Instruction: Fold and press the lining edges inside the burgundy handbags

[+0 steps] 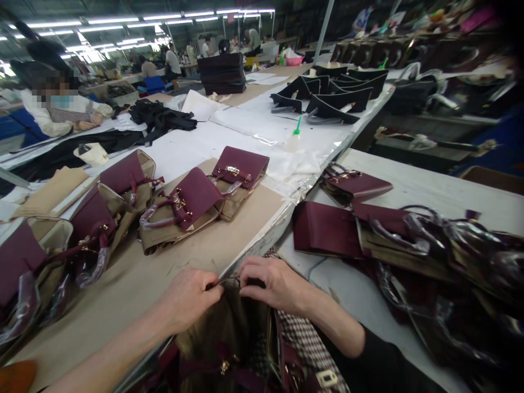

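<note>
A burgundy handbag with an olive-brown fabric part (213,333) is at the bottom centre, close to my body. Its gold clasp shows low in the view. My left hand (194,299) pinches the upper edge of that fabric between thumb and fingers. On the same edge, a short way to the right, my right hand (270,281) is closed with thumb and fingers curled in. Both hands hold the bag's edge, which looks stretched between them. The bag's lower part is cut off by the frame.
Similar burgundy handbags (192,196) stand on the brown-papered table (213,254) to the left. More burgundy bags (327,229) are piled on the white table at right. Beyond are a green-tipped glue bottle (293,141), black bag pieces (335,103) and a seated masked person (61,112).
</note>
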Action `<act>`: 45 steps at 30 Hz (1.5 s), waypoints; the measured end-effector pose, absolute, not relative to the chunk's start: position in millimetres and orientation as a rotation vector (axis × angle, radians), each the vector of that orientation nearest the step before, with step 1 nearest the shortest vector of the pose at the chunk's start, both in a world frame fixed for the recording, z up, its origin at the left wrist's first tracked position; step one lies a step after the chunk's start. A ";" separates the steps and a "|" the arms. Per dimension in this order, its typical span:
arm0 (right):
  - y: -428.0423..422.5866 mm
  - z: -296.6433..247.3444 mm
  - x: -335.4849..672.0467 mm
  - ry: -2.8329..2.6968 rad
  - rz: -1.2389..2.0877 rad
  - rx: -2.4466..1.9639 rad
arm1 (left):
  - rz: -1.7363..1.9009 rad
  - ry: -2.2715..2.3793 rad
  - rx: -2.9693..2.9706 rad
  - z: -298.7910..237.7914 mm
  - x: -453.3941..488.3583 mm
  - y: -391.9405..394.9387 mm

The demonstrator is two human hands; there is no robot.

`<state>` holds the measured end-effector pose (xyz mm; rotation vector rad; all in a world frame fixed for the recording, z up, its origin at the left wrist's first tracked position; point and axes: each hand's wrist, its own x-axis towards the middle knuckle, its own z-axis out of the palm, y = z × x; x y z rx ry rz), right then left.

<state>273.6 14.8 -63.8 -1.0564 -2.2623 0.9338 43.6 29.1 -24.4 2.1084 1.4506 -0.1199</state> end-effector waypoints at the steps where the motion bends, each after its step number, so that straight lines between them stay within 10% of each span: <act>1: 14.5 -61.7 274.4 -2.283 0.921 -1.064 | -0.116 1.445 2.113 -25.5 43.1 28.2; 45: -0.1 -76.8 262.9 -1.752 0.987 -1.460 | -0.132 1.199 2.076 -30.9 63.0 46.9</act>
